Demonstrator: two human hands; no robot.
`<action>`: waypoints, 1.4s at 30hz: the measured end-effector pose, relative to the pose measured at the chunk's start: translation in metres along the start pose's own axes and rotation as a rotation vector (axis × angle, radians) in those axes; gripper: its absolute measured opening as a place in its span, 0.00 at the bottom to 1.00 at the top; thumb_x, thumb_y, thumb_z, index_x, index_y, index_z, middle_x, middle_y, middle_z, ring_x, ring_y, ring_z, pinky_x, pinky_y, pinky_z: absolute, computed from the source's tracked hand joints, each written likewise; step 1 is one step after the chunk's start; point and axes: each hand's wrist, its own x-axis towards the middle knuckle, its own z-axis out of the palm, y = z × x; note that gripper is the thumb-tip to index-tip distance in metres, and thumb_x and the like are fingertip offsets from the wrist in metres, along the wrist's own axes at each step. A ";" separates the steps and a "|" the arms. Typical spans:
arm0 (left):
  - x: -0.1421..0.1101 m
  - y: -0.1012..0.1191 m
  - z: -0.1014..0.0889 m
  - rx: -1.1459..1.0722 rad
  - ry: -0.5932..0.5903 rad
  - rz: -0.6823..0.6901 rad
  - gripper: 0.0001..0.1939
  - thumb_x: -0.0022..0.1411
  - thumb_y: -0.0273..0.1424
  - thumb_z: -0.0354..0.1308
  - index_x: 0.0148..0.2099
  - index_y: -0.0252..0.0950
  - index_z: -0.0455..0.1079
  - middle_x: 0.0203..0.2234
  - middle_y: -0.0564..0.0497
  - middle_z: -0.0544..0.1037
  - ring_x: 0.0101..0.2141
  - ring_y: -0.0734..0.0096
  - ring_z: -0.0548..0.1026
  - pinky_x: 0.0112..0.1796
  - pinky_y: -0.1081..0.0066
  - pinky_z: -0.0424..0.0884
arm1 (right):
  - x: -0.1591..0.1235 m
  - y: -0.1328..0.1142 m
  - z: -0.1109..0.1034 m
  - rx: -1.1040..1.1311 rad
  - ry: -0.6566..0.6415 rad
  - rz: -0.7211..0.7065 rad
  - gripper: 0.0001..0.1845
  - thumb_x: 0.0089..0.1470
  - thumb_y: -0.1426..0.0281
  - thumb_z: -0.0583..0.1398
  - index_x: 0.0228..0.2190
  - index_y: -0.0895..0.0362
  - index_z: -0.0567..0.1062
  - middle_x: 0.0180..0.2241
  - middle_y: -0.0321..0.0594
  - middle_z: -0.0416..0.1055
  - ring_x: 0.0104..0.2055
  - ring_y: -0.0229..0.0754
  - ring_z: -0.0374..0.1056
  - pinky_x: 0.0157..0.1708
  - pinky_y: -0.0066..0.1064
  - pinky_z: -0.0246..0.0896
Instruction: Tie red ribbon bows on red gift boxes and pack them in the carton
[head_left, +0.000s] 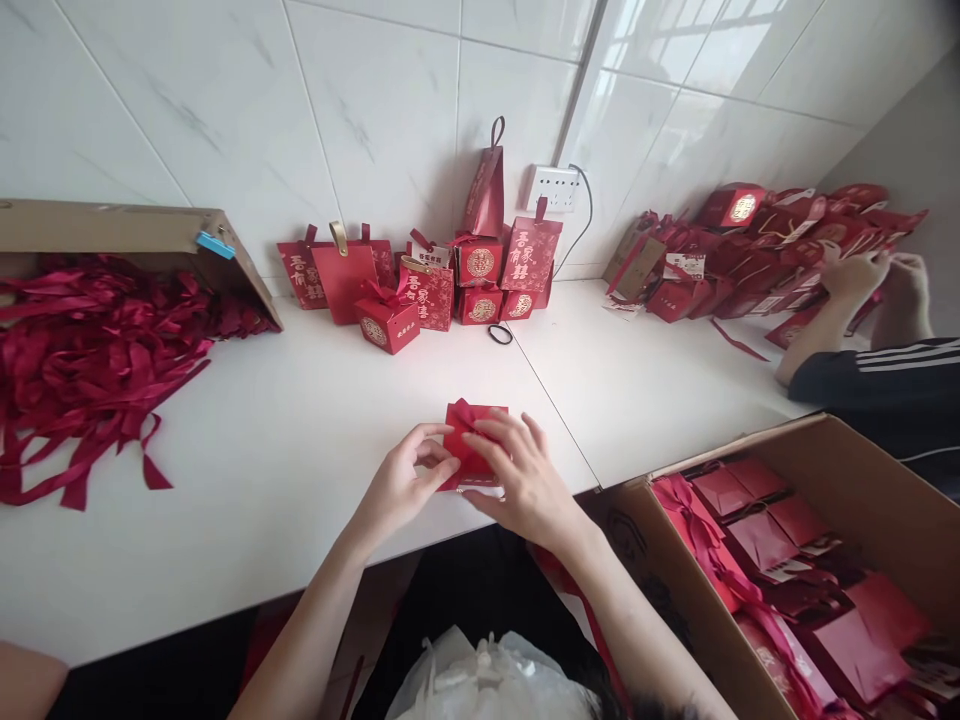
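A small red gift box with a ribbon at its top sits near the front edge of the white table, between my hands. My left hand grips its left side, the thumb bent in against the front. From the right, my right hand wraps over the box, fingers on its upper face and thumb low at the front. The right fingers hide part of the box and ribbon.
At the left, a cardboard box spills dark red ribbons. Finished-looking red boxes stand by the wall near a black hair tie. Another person's hands work at a red pile. An open carton holds red boxes.
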 end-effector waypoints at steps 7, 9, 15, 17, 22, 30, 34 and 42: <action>0.019 0.017 -0.005 0.589 0.171 0.434 0.15 0.63 0.33 0.50 0.52 0.40 0.64 0.57 0.46 0.63 0.58 0.60 0.60 0.55 0.59 0.61 | -0.009 -0.012 0.031 -0.078 0.232 -0.094 0.13 0.57 0.80 0.54 0.41 0.58 0.73 0.40 0.44 0.73 0.47 0.43 0.67 0.57 0.47 0.50; 0.029 0.018 0.001 0.742 0.082 0.550 0.13 0.64 0.30 0.47 0.49 0.40 0.66 0.58 0.48 0.63 0.60 0.61 0.57 0.57 0.58 0.58 | -0.014 -0.012 0.036 -0.073 0.299 -0.090 0.12 0.55 0.80 0.56 0.40 0.57 0.74 0.37 0.42 0.73 0.43 0.41 0.68 0.54 0.44 0.54; 0.043 0.008 0.008 0.943 0.132 0.676 0.09 0.65 0.28 0.48 0.38 0.37 0.69 0.46 0.48 0.74 0.51 0.63 0.68 0.50 0.59 0.59 | -0.024 -0.011 0.037 -0.034 0.364 -0.129 0.16 0.55 0.80 0.57 0.44 0.54 0.72 0.29 0.34 0.72 0.35 0.35 0.67 0.55 0.45 0.50; 0.042 0.007 0.009 0.951 0.160 0.714 0.10 0.65 0.27 0.46 0.37 0.37 0.69 0.43 0.49 0.75 0.49 0.65 0.69 0.49 0.60 0.58 | -0.026 -0.010 0.037 -0.028 0.366 -0.146 0.19 0.56 0.80 0.56 0.48 0.54 0.70 0.28 0.33 0.72 0.34 0.35 0.67 0.54 0.45 0.51; 0.042 0.010 0.010 1.012 0.140 0.741 0.11 0.66 0.27 0.46 0.37 0.36 0.69 0.34 0.50 0.76 0.40 0.68 0.71 0.44 0.62 0.58 | -0.022 -0.011 0.033 -0.025 0.382 -0.148 0.21 0.55 0.80 0.57 0.50 0.57 0.67 0.25 0.33 0.71 0.30 0.34 0.66 0.48 0.40 0.58; 0.044 0.013 0.012 1.000 0.130 0.594 0.08 0.63 0.29 0.50 0.32 0.36 0.67 0.35 0.50 0.72 0.39 0.67 0.68 0.41 0.62 0.58 | -0.013 -0.013 0.034 0.156 0.359 -0.187 0.10 0.52 0.82 0.59 0.36 0.58 0.69 0.29 0.36 0.74 0.34 0.36 0.66 0.37 0.31 0.63; 0.047 0.013 0.014 0.929 0.104 0.521 0.08 0.63 0.28 0.50 0.31 0.36 0.65 0.31 0.52 0.71 0.36 0.69 0.68 0.41 0.63 0.59 | -0.013 -0.018 0.041 0.130 0.288 -0.176 0.07 0.56 0.81 0.56 0.33 0.57 0.70 0.27 0.35 0.72 0.31 0.36 0.65 0.35 0.30 0.62; 0.050 0.009 0.018 0.851 0.140 0.421 0.08 0.60 0.29 0.52 0.27 0.37 0.63 0.28 0.53 0.71 0.34 0.67 0.66 0.40 0.63 0.62 | -0.007 -0.026 0.044 0.151 0.268 -0.187 0.08 0.56 0.81 0.55 0.32 0.59 0.71 0.26 0.37 0.72 0.31 0.36 0.65 0.32 0.30 0.61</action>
